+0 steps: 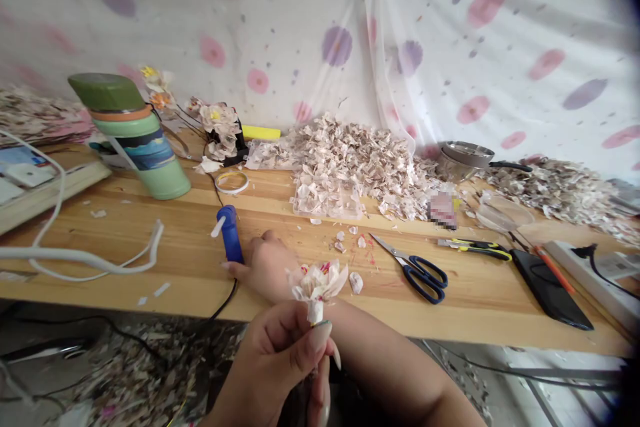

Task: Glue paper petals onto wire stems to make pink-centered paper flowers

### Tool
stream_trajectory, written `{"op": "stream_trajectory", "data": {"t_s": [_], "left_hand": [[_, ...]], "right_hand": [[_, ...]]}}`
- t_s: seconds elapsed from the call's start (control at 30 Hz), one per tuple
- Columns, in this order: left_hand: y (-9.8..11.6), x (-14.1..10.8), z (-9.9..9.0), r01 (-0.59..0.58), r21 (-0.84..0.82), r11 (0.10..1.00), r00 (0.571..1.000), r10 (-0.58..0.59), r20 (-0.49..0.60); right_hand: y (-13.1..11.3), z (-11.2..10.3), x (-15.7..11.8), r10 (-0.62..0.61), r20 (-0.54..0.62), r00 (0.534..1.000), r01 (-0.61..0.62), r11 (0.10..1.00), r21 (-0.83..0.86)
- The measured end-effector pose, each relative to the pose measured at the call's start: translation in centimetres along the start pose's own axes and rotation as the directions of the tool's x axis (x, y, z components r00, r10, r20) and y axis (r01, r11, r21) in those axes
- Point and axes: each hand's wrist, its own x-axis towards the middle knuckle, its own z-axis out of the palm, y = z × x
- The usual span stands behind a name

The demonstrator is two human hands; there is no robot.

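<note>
Illumination is diffuse and moderately bright; the source lies out of frame. The patterned sheet (310, 20) is the brightest area, while the floor (165, 353) beneath the worktop (185, 227) falls into shadow. Weak glare marks the metal bowl (467, 153). Wide-angle distortion tilts the bottle (145, 140). Dark vignetting cuts the right corners. A small patch is pixelated.
</note>
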Motion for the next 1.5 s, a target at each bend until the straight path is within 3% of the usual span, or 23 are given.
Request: {"op": "stream_trajectory", "data": {"t_s": [0.23, 0.4, 0.57, 0.67, 0.73, 0.9, 1.03, 1.17, 1.5], "left_hand": [[0.5, -0.1, -0.2, -0.025, 0.027, 0.999, 0.998, 0.027, -0.057], [0.5, -0.7, -0.7, -0.053, -0.020, 0.998, 0.998, 0.052, -0.047], [0.8, -0.8, -0.7, -0.154, -0.065, 0.986, 0.982, 0.146, -0.117], [1.2, 0.4, -0.5, -0.175, -0.046, 0.984, 0.960, 0.160, -0.228], [1.3, 1.5, -0.6, -0.176, -0.004, 0.984, 0.934, 0.166, -0.318], [0.9, 3.7, -1.5, -0.200, 0.114, 0.973, 0.875, 0.230, -0.426], [0.4, 4.4, -1.8, -0.152, 0.140, 0.978, 0.880, 0.199, -0.432], [0.2, 4.7, -1.6, -0.138, 0.170, 0.976, 0.874, 0.200, -0.442], [-0.2, 4.8, -1.7, -0.119, 0.202, 0.972, 0.885, 0.196, -0.423]], "right_hand": [[-3.5, 1.0, 2.5, 0.118, 0.020, 0.993, -0.119, 0.991, 0.068], [-3.3, 0.3, 2.8, 0.150, 0.002, 0.989, -0.146, 0.961, 0.236], [-0.6, -4.2, 0.5, 0.218, -0.023, 0.976, -0.176, 0.843, 0.508], [1.3, -7.9, -3.2, 0.232, -0.074, 0.970, -0.136, 0.770, 0.623], [2.3, -9.8, -6.1, 0.222, -0.153, 0.963, -0.045, 0.693, 0.720], [3.9, -12.5, -11.0, 0.150, -0.254, 0.956, 0.032, 0.803, 0.595], [3.7, -14.1, -11.4, -0.081, -0.231, 0.970, 0.164, 0.917, 0.364], [3.3, -15.1, -11.1, -0.245, -0.188, 0.951, 0.278, 0.944, 0.177], [3.8, -14.7, -11.1, -0.159, -0.087, 0.983, 0.168, 0.980, 0.104]]}}
